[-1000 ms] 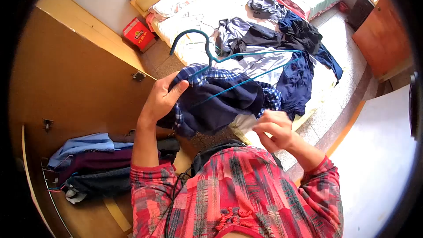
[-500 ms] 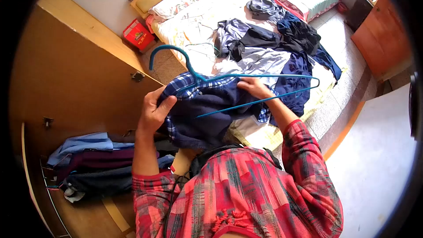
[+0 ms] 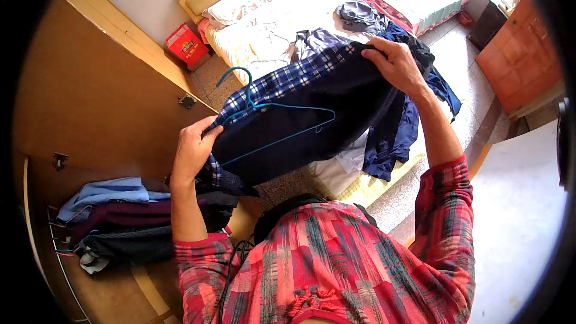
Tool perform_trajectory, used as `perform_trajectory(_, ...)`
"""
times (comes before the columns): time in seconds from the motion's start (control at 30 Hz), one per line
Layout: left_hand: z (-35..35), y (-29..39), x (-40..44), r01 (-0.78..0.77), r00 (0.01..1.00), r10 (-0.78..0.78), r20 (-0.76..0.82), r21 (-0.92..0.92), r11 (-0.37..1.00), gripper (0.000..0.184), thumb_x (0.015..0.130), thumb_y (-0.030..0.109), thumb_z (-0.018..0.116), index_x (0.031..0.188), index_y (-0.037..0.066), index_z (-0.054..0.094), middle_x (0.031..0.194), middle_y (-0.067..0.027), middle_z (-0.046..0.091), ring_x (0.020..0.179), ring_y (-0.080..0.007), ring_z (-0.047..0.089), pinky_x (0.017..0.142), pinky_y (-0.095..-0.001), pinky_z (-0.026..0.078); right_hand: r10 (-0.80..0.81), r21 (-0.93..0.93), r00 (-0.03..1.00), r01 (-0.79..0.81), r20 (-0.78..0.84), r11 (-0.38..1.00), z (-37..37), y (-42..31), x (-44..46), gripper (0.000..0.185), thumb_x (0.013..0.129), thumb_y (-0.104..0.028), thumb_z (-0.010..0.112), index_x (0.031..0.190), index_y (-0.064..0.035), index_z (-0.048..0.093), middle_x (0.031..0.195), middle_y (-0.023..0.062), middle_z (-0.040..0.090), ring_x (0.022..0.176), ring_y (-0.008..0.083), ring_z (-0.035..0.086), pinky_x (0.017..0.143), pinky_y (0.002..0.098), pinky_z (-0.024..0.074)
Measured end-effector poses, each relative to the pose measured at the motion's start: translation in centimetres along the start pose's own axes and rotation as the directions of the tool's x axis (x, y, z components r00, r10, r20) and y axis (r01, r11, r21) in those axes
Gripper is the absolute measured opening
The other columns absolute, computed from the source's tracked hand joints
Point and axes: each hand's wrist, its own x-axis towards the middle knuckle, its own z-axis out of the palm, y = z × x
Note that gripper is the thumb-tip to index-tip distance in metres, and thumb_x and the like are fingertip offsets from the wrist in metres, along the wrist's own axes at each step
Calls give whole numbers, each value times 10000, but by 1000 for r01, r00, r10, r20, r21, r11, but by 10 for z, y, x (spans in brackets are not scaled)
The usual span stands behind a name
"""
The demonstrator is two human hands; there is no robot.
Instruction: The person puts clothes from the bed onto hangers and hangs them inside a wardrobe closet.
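Note:
A dark navy garment with a blue-and-white plaid edge (image 3: pixel 300 126) is stretched between my two hands. My left hand (image 3: pixel 193 149) pinches its plaid edge at the left, beside a blue hanger (image 3: pixel 294 107). The hanger's hook rises above the cloth, its left arm is partly hidden at the plaid edge, and its right end lies in front of the dark cloth. My right hand (image 3: pixel 396 67) grips the upper right edge of the garment, over the bed, with fingers closed on the cloth.
Behind lies a bed (image 3: pixel 240 23) with a grey cap (image 3: pixel 359 15) and piled clothes. An open wardrobe (image 3: pixel 108 96) at the left holds folded clothes (image 3: pixel 144 228). A red box (image 3: pixel 187 45) stands by the bed. A white surface (image 3: pixel 522 204) is at the right.
My right hand first reached the garment, then moved up and right with its edge, spreading the cloth wide. The hanger now sits lower at its right end, in front of the spread cloth.

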Motion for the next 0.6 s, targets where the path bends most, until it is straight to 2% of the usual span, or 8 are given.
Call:
perform_trajectory(0.2, -1, 13, 12, -89, 963, 149, -224, 259, 962, 211, 810, 86, 625, 997, -13, 631, 870, -206, 643, 794, -277, 649, 725, -321, 476, -21, -39, 997, 18, -71, 999, 4, -24, -5, 151, 866, -141, 594, 885, 9, 596, 668, 73, 550, 596, 106, 453, 555, 271, 402)
perform_trajectory(0.33, -3, 12, 20, 13, 890, 27, -454, 84, 996, 266, 857, 168, 615, 1029, -35, 614, 893, -179, 661, 798, -246, 626, 754, -322, 467, 144, 161, 986, -129, -86, 979, 50, -70, -44, 123, 850, -140, 588, 831, -19, 587, 651, 153, 537, 545, 259, 520, 535, 341, 429)
perform_trajectory(0.37, 1, 17, 20, 26, 873, -12, -488, 21, 999, 273, 856, 178, 621, 1024, -37, 617, 896, -162, 665, 804, -221, 619, 760, -317, 463, -104, 257, 990, 125, -94, 958, 72, -78, -60, 105, 854, -127, 564, 828, -26, 556, 683, 149, 553, 599, 303, 571, 533, 365, 444)
perform_trajectory(0.4, 4, 21, 19, 35, 855, -51, -516, -40, 999, 280, 854, 188, 626, 1018, -39, 619, 898, -144, 669, 811, -196, 611, 766, -311, 458, -173, 210, 982, 154, 73, 965, 98, -80, -73, 96, 836, -101, 560, 885, -19, 549, 715, 164, 558, 648, 336, 593, 544, 398, 465)
perform_trajectory(0.47, 12, 28, 13, -42, 864, 7, -503, -57, 997, 255, 857, 174, 624, 1014, -26, 624, 869, -102, 664, 797, -148, 583, 765, -287, 451, -212, 134, 930, 178, 301, 975, 145, -105, -95, 253, 791, -58, 562, 1034, 8, 535, 738, 186, 544, 620, 353, 577, 536, 415, 473)
perform_trajectory(0.53, 19, 38, 7, -128, 860, 33, -509, -154, 980, 231, 838, 147, 649, 988, -27, 632, 856, -76, 664, 788, -121, 578, 756, -270, 449, -334, 240, 938, 305, 91, 922, 189, -91, -98, 425, 748, -36, 560, 1161, 23, 482, 755, 201, 532, 625, 337, 577, 535, 421, 480)
perform_trajectory(0.57, 16, 41, 2, -129, 861, 33, -508, -156, 979, 231, 838, 147, 649, 988, -27, 632, 856, -76, 664, 788, -121, 578, 756, -270, 449, -175, 54, 909, 167, 378, 984, 196, -81, -95, 525, 727, -24, 546, 1237, 25, 431, 806, 212, 552, 699, 315, 602, 556, 404, 489)
perform_trajectory(0.6, 10, 43, -1, -133, 859, 48, -509, -132, 982, 222, 827, 136, 662, 975, -27, 636, 849, -65, 663, 787, -110, 575, 752, -263, 448, -327, 26, 892, 336, 312, 942, 183, -80, -87, 551, 756, -61, 560, 1284, -7, 413, 863, 197, 577, 776, 319, 614, 591, 399, 501)
